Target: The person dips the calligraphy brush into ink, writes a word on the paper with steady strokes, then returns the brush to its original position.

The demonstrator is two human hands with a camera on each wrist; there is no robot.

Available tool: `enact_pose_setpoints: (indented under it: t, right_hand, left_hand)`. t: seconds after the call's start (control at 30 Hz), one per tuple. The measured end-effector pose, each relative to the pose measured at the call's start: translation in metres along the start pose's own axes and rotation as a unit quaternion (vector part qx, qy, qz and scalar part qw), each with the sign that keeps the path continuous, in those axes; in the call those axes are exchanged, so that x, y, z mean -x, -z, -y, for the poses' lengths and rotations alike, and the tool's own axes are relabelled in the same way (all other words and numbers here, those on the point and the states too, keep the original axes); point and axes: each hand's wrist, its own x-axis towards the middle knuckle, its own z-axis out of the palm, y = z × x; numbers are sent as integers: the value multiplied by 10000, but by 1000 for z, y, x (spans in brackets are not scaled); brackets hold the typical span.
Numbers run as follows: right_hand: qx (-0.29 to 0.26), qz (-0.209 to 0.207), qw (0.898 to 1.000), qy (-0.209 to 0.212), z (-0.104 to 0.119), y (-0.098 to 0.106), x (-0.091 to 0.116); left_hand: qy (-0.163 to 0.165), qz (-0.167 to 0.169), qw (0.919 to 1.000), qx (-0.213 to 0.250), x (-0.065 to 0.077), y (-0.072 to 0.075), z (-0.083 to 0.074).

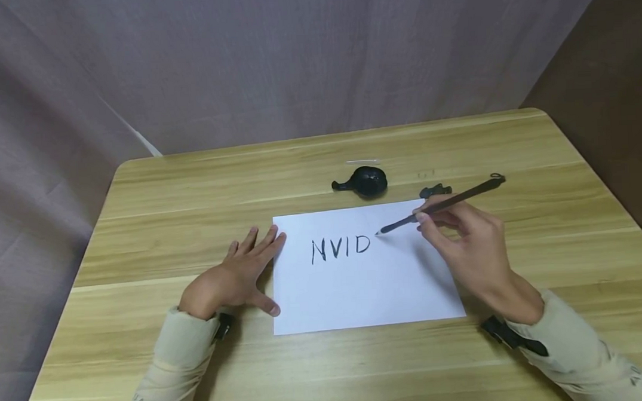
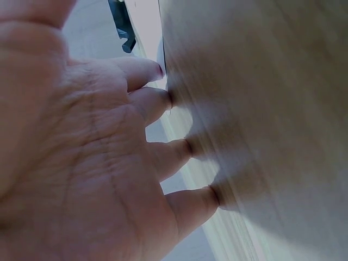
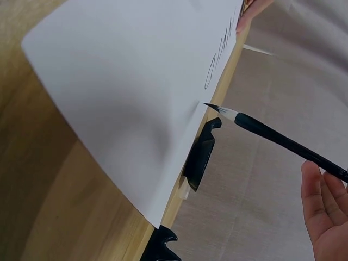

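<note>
A white sheet of paper (image 1: 357,294) lies on the wooden table, with the letters NVID (image 1: 340,247) in black strokes across its upper half. My right hand (image 1: 474,247) pinches a dark-handled ink brush (image 1: 471,191) between thumb and fingers. Its pointed black tip, seen with a pale base in the right wrist view, is just right of the D; whether it touches the paper I cannot tell. Fingers spread, my left hand (image 1: 233,282) rests at the left edge of the sheet, with fingertips and thumb tip at that edge.
Behind the paper sits a black gourd-shaped ink dish (image 1: 370,181). A thin clear strip (image 1: 362,161) lies beyond it. At the sheet's upper right corner is a small black brush rest (image 1: 435,190), partly behind my right hand. A grey curtain (image 1: 315,57) hangs past the table's far edge.
</note>
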Motion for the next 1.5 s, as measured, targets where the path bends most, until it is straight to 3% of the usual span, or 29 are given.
enact_pose_setpoints:
  t: [0.67, 1.5]
  right_hand:
    - [-99, -15, 10000, 0, -2, -3, 3]
    - [310, 170, 9993, 79, 8, 0, 9]
  left_hand:
    - [32, 22, 10000, -12, 0, 0, 1]
    - [-28, -36, 10000, 10, 1, -1, 0]
